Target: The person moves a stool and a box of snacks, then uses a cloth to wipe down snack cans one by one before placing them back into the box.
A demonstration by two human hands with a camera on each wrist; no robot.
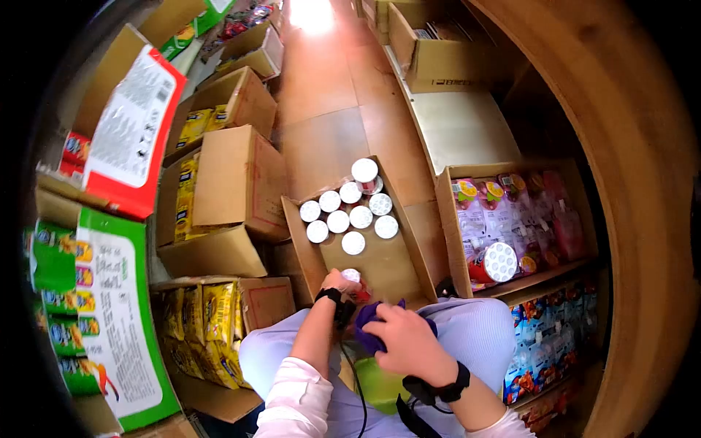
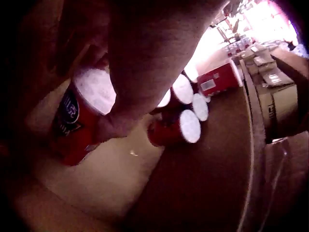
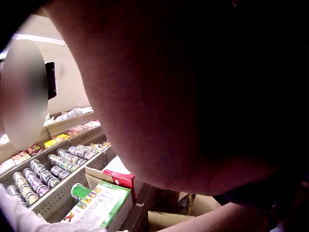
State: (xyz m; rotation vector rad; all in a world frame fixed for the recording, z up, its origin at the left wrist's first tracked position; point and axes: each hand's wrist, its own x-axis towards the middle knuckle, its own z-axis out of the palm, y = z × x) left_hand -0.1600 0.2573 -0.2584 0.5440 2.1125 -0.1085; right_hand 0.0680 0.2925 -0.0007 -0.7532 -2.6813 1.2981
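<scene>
In the head view, my left hand (image 1: 334, 282) grips a red canister with a white lid (image 2: 79, 128) at the near left corner of an open cardboard box (image 1: 391, 266). The left wrist view shows the thumb and fingers around its upper part, close over the box bottom. Several more white-lidded canisters (image 1: 353, 243) stand towards the far end of that box, one raised above the others (image 1: 365, 171). My right hand (image 1: 415, 344) holds a bunched purple cloth (image 1: 366, 318) just right of the left hand, above the lap. The right wrist view mostly shows the dark forearm.
Boxes of yellow packets (image 1: 219, 314) and green and red cartons (image 1: 120, 314) line the left. At right stands a box of pouches (image 1: 478, 219) with one canister (image 1: 501, 263) lying on top. A green object (image 1: 383, 385) sits between the knees. Tiled floor (image 1: 314, 95) runs ahead.
</scene>
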